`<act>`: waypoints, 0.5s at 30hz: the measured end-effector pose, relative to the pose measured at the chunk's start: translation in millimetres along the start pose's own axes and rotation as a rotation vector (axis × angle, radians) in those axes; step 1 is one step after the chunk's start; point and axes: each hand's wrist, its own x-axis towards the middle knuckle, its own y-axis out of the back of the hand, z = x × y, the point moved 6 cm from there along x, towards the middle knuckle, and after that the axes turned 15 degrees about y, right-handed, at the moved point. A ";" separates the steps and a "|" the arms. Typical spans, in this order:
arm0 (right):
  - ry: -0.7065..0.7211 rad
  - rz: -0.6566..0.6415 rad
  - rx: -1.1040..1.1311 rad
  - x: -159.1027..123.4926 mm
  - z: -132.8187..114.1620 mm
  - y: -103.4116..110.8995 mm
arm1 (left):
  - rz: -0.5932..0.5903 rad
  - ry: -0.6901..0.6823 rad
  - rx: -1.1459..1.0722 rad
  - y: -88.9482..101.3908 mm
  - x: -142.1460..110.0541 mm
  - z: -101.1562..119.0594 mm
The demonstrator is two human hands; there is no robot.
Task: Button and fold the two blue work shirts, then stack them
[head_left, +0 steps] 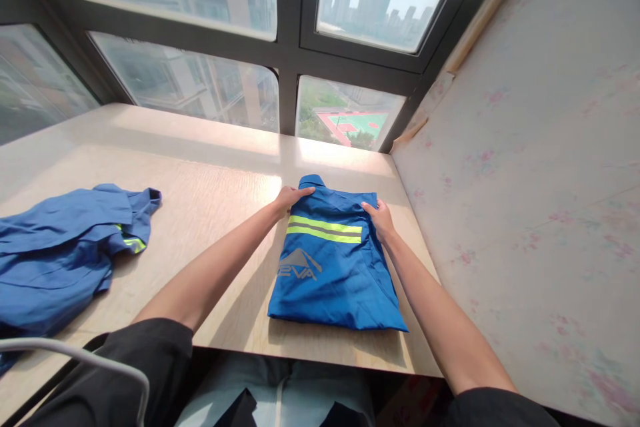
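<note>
A folded blue work jacket (340, 287) lies on the pale wooden board in front of me. Across it runs a yellow-green and grey reflective stripe, with a grey printed logo below. Its collar points toward the window. My left hand (294, 197) grips the far left edge near the collar, thumb on top and fingers hidden beneath the cloth. At the far right corner my right hand (380, 217) pinches the edge the same way, thumb above the fabric.
A second blue garment (65, 240) with a yellow-green stripe lies rumpled at the left. The wooden surface (215, 173) reaches back to the dark-framed window (287, 47). A flower-patterned wall (525, 180) bounds the right side. A pale cable (100, 357) crosses the lower left.
</note>
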 end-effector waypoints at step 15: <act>-0.154 0.038 -0.134 16.0 27.9 9.0 | -0.015 -0.012 0.053 6.4 39.7 -7.1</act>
